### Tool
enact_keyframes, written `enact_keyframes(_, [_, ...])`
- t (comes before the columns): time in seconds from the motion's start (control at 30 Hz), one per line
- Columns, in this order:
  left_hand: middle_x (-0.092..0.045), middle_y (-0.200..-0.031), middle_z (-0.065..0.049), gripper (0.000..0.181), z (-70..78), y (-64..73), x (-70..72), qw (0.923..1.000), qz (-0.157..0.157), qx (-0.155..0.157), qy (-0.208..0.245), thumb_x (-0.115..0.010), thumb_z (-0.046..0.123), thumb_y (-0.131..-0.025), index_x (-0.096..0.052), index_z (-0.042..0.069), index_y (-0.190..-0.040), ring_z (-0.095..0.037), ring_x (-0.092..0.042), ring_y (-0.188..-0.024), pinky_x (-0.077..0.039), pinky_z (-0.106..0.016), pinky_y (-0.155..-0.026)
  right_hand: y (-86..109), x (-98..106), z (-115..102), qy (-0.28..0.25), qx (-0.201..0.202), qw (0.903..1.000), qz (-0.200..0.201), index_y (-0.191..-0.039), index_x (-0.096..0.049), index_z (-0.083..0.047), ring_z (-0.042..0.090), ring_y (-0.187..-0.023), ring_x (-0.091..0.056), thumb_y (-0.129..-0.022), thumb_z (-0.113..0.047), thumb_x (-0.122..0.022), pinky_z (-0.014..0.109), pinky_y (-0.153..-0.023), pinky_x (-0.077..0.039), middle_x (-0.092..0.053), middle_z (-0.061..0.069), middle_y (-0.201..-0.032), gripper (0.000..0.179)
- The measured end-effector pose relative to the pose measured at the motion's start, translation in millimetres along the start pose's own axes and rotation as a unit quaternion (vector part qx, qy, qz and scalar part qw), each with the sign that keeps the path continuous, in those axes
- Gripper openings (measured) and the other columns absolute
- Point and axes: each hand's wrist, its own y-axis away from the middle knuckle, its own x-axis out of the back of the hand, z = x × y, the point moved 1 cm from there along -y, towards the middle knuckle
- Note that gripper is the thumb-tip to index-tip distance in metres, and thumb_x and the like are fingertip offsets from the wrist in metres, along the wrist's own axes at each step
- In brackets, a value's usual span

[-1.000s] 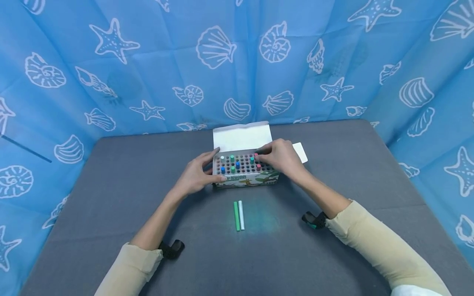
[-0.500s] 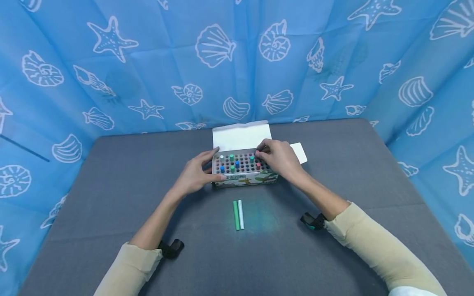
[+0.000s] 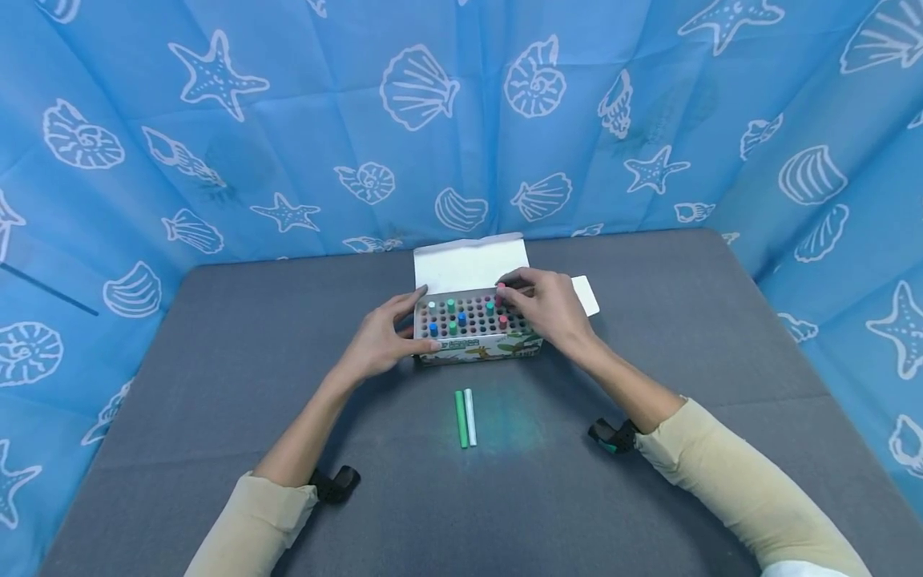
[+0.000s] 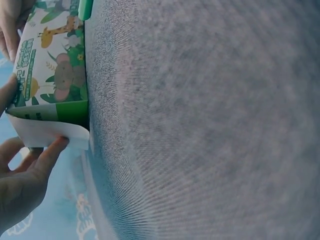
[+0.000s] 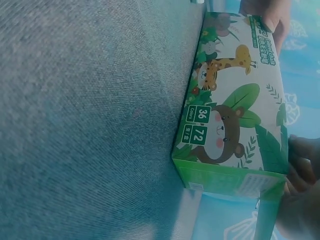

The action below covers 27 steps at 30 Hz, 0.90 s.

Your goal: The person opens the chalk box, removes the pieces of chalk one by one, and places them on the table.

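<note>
An open cardboard box of chalk (image 3: 490, 350), printed with cartoon animals, stands at the far middle of the table. Several white, green, blue and red sticks poke out of its holed insert. At the left end my left hand (image 3: 378, 340) grips the box, thumb along the front edge; in the left wrist view its fingers (image 4: 52, 152) touch a white end flap (image 4: 42, 131). Over the right part of the holes, my right hand (image 3: 550, 308) pinches a pinkish-red chalk stick (image 3: 501, 292), upright. Its lower end is hidden. In the right wrist view, the right hand (image 5: 302, 185) is partly cut off.
A green chalk stick (image 3: 461, 419) and a white chalk stick (image 3: 471, 417) lie side by side on the grey cloth in front of the box. The raised white lid (image 3: 470, 267) leans behind it, and a side flap (image 3: 586, 296) sticks out right. A blue curtain (image 3: 303, 144) hangs behind.
The pinkish-red chalk stick has risen within my right hand's pinch, with more of it showing above the insert. The left hand and the box stay in place.
</note>
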Motion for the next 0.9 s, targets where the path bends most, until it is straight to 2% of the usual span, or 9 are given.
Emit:
enact_keyframes(0.07, [-0.032, -0.156, -0.017, 0.091, 0.8, 0.3, 0.2, 1.0000, -0.001, -0.001, 0.001, -0.084, 0.021, -0.082, -0.031, 0.018, -0.157, -0.038, -0.034, -0.143, -0.049, -0.041, -0.107, 0.8, 0.2, -0.4, -0.002, 0.003, 1.0000, 0.003, -0.110, -0.072, -0.009, 0.015, -0.075, -0.071, -0.100, -0.025, -0.063, 0.032, -0.055, -0.053, -0.074, 0.004, -0.087, 0.020])
enact_keyframes(0.17, [-0.033, -0.155, -0.017, 0.091, 0.7, -0.2, -0.3, 1.0000, -0.002, -0.001, 0.002, -0.084, 0.021, -0.082, -0.031, 0.018, -0.157, -0.038, -0.034, -0.143, -0.049, -0.040, -0.107, 1.4, 0.7, -1.0, -0.002, 0.005, 0.9999, 0.009, -0.110, -0.070, -0.010, 0.017, -0.070, -0.070, -0.100, -0.025, -0.062, 0.029, -0.046, -0.043, -0.073, 0.003, -0.087, 0.020])
enact_keyframes(0.27, [-0.033, -0.155, -0.017, 0.091, 0.5, -1.1, -0.9, 1.0000, -0.002, 0.002, 0.004, -0.084, 0.020, -0.082, -0.031, 0.018, -0.157, -0.037, -0.034, -0.142, -0.049, -0.040, -0.107, 0.6, 2.0, -0.7, -0.016, 0.011, 0.9997, 0.018, -0.110, -0.070, -0.011, 0.018, -0.071, -0.071, -0.100, -0.026, -0.062, 0.028, -0.041, -0.037, -0.073, 0.005, -0.088, 0.020])
enact_keyframes(0.37, [-0.033, -0.155, -0.016, 0.091, 0.8, -1.6, -0.4, 1.0000, -0.002, 0.002, 0.006, -0.084, 0.019, -0.082, -0.031, 0.018, -0.157, -0.037, -0.034, -0.143, -0.049, -0.040, -0.107, -1.0, 4.2, -0.8, -0.044, 0.017, 0.9983, 0.036, -0.108, -0.071, -0.011, 0.020, -0.072, -0.073, -0.099, -0.026, -0.064, 0.027, -0.045, -0.048, -0.073, 0.006, -0.090, 0.019])
enact_keyframes(0.43, [-0.033, -0.155, -0.017, 0.091, 1.5, -1.7, 0.6, 1.0000, -0.001, -0.001, 0.006, -0.084, 0.019, -0.083, -0.031, 0.018, -0.157, -0.037, -0.034, -0.143, -0.048, -0.041, -0.107, -2.4, 5.8, -1.0, -0.073, 0.019, 0.9958, 0.052, -0.108, -0.072, -0.008, 0.022, -0.078, -0.074, -0.097, -0.025, -0.066, 0.030, -0.056, -0.059, -0.073, 0.008, -0.095, 0.021])
enact_keyframes(0.5, [-0.033, -0.155, -0.017, 0.091, 1.3, -1.9, 1.3, 1.0000, -0.001, -0.004, 0.004, -0.083, 0.019, -0.083, -0.031, 0.017, -0.157, -0.037, -0.034, -0.143, -0.048, -0.041, -0.107, -3.3, 7.1, -1.3, -0.104, 0.023, 0.9919, 0.070, -0.109, -0.073, -0.005, 0.025, -0.081, -0.074, -0.096, -0.023, -0.069, 0.035, -0.067, -0.063, -0.073, 0.010, -0.099, 0.023])
enact_keyframes(0.6, [-0.034, -0.154, -0.017, 0.091, 1.2, -1.6, 2.2, 1.0000, -0.001, -0.005, 0.000, -0.083, 0.018, -0.083, -0.031, 0.017, -0.157, -0.037, -0.034, -0.143, -0.049, -0.041, -0.107, -3.6, 8.1, -1.8, -0.148, 0.028, 0.9844, 0.090, -0.111, -0.072, 0.000, 0.030, -0.085, -0.073, -0.094, -0.020, -0.070, 0.040, -0.073, -0.064, -0.073, 0.014, -0.101, 0.026])
enact_keyframes(0.73, [-0.034, -0.154, -0.017, 0.092, 1.2, -0.2, 2.1, 1.0000, -0.003, 0.002, -0.005, -0.084, 0.019, -0.083, -0.030, 0.017, -0.157, -0.036, -0.035, -0.142, -0.049, -0.039, -0.106, 0.2, 9.9, -7.6, -0.175, 0.033, 0.9789, 0.101, -0.113, -0.072, 0.003, 0.035, -0.082, -0.072, -0.094, -0.015, -0.070, 0.043, -0.071, -0.063, -0.073, 0.017, -0.099, 0.026])
enact_keyframes(0.9, [-0.034, -0.154, -0.017, 0.092, 1.6, 0.4, 1.8, 1.0000, -0.001, 0.005, -0.008, -0.084, 0.021, -0.083, -0.030, 0.018, -0.157, -0.037, -0.035, -0.142, -0.049, -0.040, -0.106, 12.9, 19.4, -34.9, -0.183, 0.029, 0.9787, 0.088, -0.113, -0.071, 0.007, 0.040, -0.088, -0.070, -0.094, -0.006, -0.069, 0.047, -0.073, -0.062, -0.072, 0.022, -0.101, 0.023])
